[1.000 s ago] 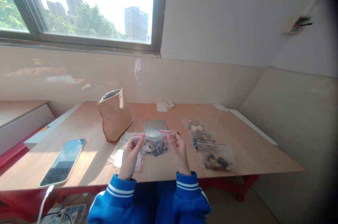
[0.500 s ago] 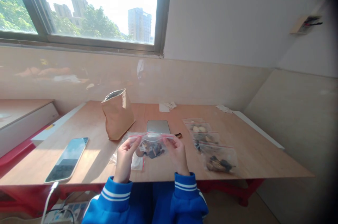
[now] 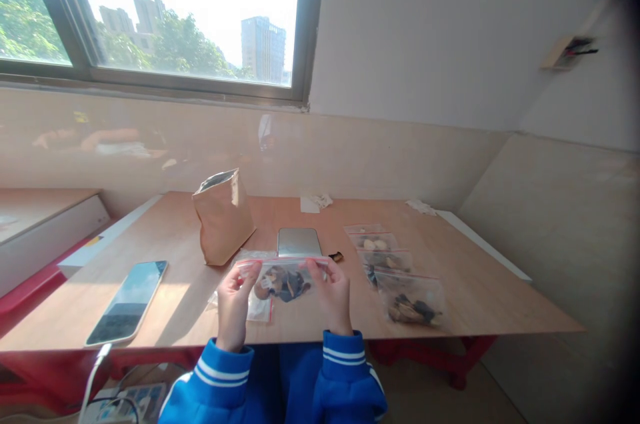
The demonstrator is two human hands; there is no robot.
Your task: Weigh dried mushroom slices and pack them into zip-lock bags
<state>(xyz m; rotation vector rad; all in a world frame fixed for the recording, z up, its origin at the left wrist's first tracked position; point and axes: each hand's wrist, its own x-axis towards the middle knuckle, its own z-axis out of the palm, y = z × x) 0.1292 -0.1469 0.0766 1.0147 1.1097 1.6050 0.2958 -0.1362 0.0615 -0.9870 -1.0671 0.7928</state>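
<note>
A clear zip bag point(image 3: 286, 283) with a red seal line hangs between my two hands, dark and brown dried pieces inside it. My left hand point(image 3: 234, 297) pinches the bag's top left corner; my right hand point(image 3: 334, 287) grips the top right one. The top edge is stretched nearly straight. Behind the bag lies a flat silver-topped device point(image 3: 299, 241), its near part hidden. Beside it is a small dark dried piece point(image 3: 336, 257). Under and left of the held bag, more clear plastic bags point(image 3: 260, 309) lie on the table.
Several filled zip bags point(image 3: 410, 297) lie overlapping in a row on the right. An open brown paper bag point(image 3: 225, 217) stands at the back left. A phone point(image 3: 129, 303) with a white cable point(image 3: 95, 374) lies near the front left edge. Crumpled tissues point(image 3: 320, 202) sit along the back.
The bag's top edge, bowed and gaping before, is now pulled straight and flatter. Both hands have come slightly lower with it.
</note>
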